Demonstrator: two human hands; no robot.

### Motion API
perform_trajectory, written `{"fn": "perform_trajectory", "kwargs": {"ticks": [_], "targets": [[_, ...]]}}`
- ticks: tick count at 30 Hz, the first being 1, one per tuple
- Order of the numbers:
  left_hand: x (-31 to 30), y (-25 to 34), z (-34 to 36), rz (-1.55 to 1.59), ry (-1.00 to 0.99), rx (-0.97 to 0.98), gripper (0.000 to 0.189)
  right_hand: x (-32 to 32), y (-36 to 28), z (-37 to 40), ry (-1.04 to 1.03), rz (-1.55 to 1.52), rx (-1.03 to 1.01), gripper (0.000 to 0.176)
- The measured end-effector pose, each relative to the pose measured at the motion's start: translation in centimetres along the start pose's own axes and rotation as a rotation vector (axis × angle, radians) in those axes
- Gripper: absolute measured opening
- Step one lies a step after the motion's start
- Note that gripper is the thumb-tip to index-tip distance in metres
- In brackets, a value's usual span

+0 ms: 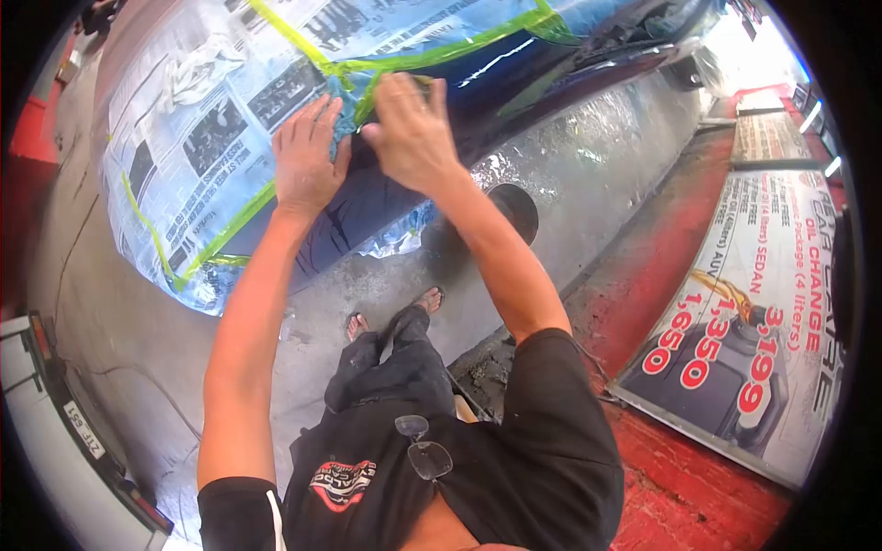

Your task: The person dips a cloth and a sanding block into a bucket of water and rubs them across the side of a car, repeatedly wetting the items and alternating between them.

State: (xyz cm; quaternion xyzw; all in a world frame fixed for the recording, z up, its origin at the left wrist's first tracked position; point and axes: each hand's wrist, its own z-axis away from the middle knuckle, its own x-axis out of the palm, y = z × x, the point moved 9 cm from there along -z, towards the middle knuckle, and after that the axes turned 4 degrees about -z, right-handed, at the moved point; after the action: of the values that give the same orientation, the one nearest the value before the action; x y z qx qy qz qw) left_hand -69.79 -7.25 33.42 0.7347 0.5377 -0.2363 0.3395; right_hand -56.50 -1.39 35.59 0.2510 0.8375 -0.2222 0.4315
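A dark blue car panel shows between sheets of newspaper and plastic, edged with yellow-green tape. My left hand lies on the covering at the panel's edge, fingers extended, beside a crumpled blue cloth. Part of the cloth is hidden by that hand. To its right, my right hand is over the tape and the dark panel, with its fingers bent and thumb apart. Whether anything is under its fingertips is hidden.
Below the car is a grey concrete floor with a dark round object. A large oil change sign leans at the right above a red floor strip. A white vehicle stands at the lower left.
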Motion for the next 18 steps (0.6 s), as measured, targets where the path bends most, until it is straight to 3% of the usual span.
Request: {"fn": "perform_trajectory", "kwargs": {"ticks": [3, 4, 5, 7, 8, 10, 13, 15, 16, 18], "targets": [[0.0, 0.0, -0.4, -0.021, 0.004, 0.01, 0.054, -2.0, 2.5, 0.7, -0.082, 0.017, -0.101, 0.061], [0.0, 0.0, -0.5, -0.019, 0.009, 0.016, 0.053, -3.3, 6.1, 1.1, 0.04, 0.07, -0.045, 0.051], [0.0, 0.1, -0.6, -0.015, 0.01, 0.019, 0.053, -4.9, 10.9, 1.2, 0.12, 0.155, 0.118, 0.051], [0.1, 0.2, -0.5, -0.031, 0.005, 0.022, 0.054, -5.6, 14.7, 1.7, 0.257, 0.362, 0.172, 0.053], [0.3, 0.1, -0.4, -0.031, 0.008, 0.029, 0.055, -5.3, 13.1, 1.5, 0.33, 0.259, 0.23, 0.054], [0.5, 0.1, -0.4, -0.035, 0.015, 0.037, 0.056, -3.4, 6.5, 1.3, 0.2, 0.136, 0.251, 0.061], [0.5, 0.1, -0.6, -0.047, 0.004, 0.051, 0.057, 1.6, -1.0, 4.9, 0.154, -0.082, -0.009, 0.059], [0.6, 0.2, -0.5, -0.05, 0.005, 0.057, 0.057, -3.1, 4.0, 2.4, 0.07, 0.048, 0.14, 0.057], [0.8, 0.2, -0.5, -0.062, 0.014, 0.063, 0.056, -4.1, 9.1, 2.9, 0.305, 0.195, 0.177, 0.056], [0.3, 0.7, -0.8, -0.074, 0.021, 0.071, 0.052, -4.3, 12.9, 2.7, 0.383, 0.214, 0.241, 0.059]]}}
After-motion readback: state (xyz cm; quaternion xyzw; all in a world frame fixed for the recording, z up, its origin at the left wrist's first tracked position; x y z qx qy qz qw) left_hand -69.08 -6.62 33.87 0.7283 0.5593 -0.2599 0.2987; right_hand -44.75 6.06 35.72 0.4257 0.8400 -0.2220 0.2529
